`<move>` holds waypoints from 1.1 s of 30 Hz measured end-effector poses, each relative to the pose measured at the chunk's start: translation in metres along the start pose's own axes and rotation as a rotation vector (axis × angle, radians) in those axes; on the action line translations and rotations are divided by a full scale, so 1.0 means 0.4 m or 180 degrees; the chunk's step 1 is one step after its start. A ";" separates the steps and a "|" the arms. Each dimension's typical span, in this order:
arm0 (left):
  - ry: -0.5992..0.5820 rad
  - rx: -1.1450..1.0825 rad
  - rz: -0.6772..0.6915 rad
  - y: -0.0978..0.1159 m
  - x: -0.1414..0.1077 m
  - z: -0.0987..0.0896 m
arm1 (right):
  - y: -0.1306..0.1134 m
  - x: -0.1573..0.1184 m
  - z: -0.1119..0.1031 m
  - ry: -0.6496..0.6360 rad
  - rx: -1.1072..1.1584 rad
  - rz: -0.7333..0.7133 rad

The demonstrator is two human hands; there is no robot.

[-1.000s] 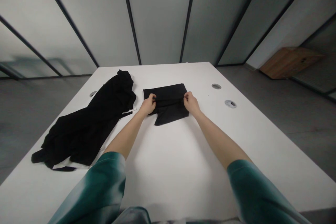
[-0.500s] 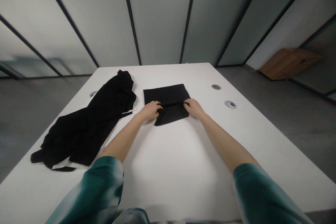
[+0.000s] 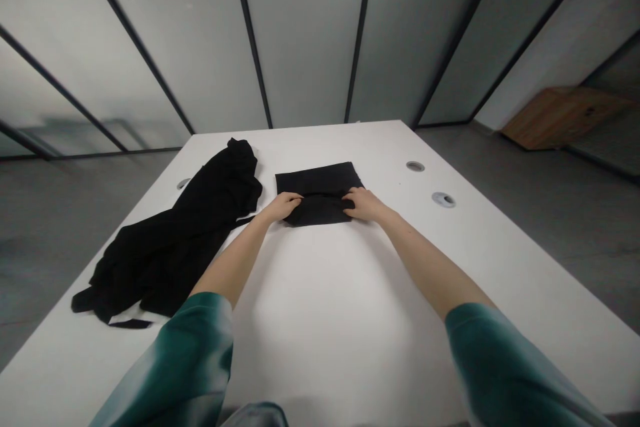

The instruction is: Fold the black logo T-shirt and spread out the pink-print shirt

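A folded black garment [image 3: 316,178] lies flat on the white table, and its exact kind does not show. Its near part is turned over toward the far half, leaving a crease across the middle. My left hand [image 3: 284,206] grips the left end of this near flap, fingers bent over the fabric. At the right end, my right hand [image 3: 364,204] pinches the flap with curled fingers. Part of the garment's side edges is hidden under both hands.
A loose heap of black clothing [image 3: 185,233], with bits of white showing beneath, covers the table's left side. Two round cable holes [image 3: 443,199] sit at the right on the white table [image 3: 330,320]. Frosted glass panels [image 3: 305,33] stand beyond the far edge.
The near flap's lower edge has become straighter and lies a little farther from me. My left hand has shifted slightly left; both hands stay on the fabric. The view has moved a little.
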State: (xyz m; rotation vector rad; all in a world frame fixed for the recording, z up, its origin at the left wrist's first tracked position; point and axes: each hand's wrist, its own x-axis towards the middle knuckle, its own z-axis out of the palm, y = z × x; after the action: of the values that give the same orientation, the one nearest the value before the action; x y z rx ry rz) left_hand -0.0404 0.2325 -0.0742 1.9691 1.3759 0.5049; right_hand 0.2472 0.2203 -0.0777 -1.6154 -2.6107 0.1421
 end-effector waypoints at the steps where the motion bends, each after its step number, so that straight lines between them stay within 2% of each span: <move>1: 0.0021 -0.0103 -0.0077 -0.001 0.001 -0.001 | 0.007 -0.001 -0.003 -0.0012 -0.0046 0.0019; 7: 0.0246 -0.0282 -0.0370 0.012 0.025 -0.020 | 0.049 0.021 -0.040 0.0247 0.0273 0.0219; 12: 0.0561 -0.0198 -0.0758 0.046 0.077 -0.042 | 0.049 0.098 -0.092 0.0533 0.0794 0.0593; 15: 0.0776 -0.0254 -0.0769 0.068 0.089 -0.047 | 0.036 0.134 -0.118 0.0535 0.0836 0.0843; 17: 0.0636 -0.0346 -0.0625 0.075 0.082 -0.049 | 0.029 0.141 -0.127 0.0489 0.0780 0.0781; 20: 0.0231 -0.0329 -0.0272 0.071 0.062 -0.058 | 0.030 0.128 -0.123 0.0343 0.0584 0.0473; 23: 0.0012 -0.0008 -0.0121 0.059 0.051 -0.076 | 0.038 0.116 -0.113 0.0291 0.0251 0.0254; 25: 0.0036 0.0327 -0.0027 0.058 0.052 -0.086 | 0.039 0.118 -0.112 0.0363 0.0155 0.0280; 29: 0.0492 0.1031 0.0093 0.093 0.057 -0.084 | 0.021 0.142 -0.140 0.0747 0.0205 0.0439; 33: 0.0719 0.1812 -0.0196 0.150 0.058 -0.062 | -0.014 0.158 -0.180 0.0953 0.0009 0.0442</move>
State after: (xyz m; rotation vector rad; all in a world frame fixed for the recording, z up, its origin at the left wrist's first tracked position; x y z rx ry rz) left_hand -0.0080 0.2487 -0.0156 2.3559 1.8732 0.3349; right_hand 0.2218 0.2773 -0.0048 -1.6697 -2.2769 -0.0834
